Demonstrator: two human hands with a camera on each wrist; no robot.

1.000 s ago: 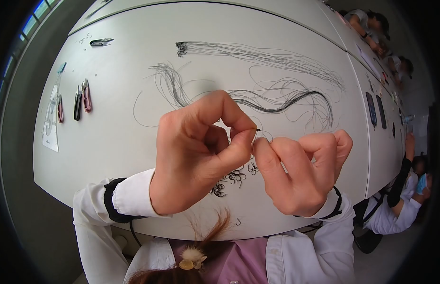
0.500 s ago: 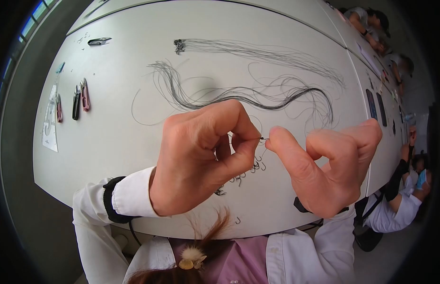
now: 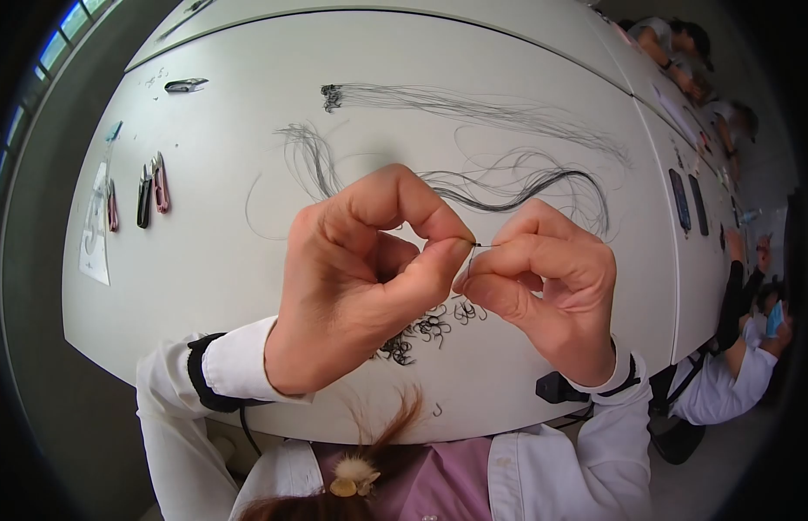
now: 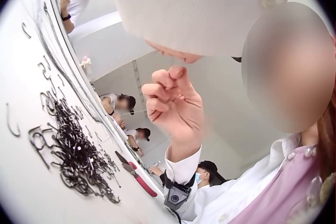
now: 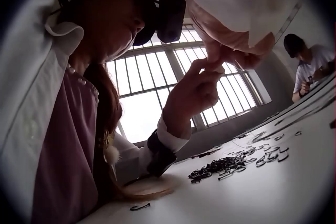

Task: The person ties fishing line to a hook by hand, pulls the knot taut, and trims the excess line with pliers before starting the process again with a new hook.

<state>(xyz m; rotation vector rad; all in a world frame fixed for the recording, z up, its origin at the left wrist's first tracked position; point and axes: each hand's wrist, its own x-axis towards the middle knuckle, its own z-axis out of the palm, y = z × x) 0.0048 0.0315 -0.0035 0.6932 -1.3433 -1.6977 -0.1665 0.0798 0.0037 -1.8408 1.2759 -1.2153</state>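
Note:
My left hand (image 3: 360, 278) pinches a fish hook between thumb and forefinger; only its dark shank end (image 3: 477, 245) shows past the fingertips. A thin fishing line (image 3: 471, 261) runs from there to my right hand (image 3: 547, 286), whose thumb and curled fingers grip it close beside the left fingertips. Most of the hook is hidden inside the left hand. In the left wrist view the right hand is raised with its fingers curled. Below both hands lies a pile of black fish hooks (image 4: 73, 145), with a single hook (image 3: 437, 410) nearer the table's front edge.
Behind the hands lie a loose bundle of dark lines (image 3: 526, 193) and a straighter bundle (image 3: 473, 106) with hooks at one end. Black snips (image 3: 144, 195), pink snips (image 3: 162, 184) and a clear set square (image 3: 95, 230) lie at left. Other people sit at right.
My right hand drew away to the right half a second ago and has come back beside the left fingertips, its fingers now more curled. My left hand dipped slightly and rose again, still pinching the hook.

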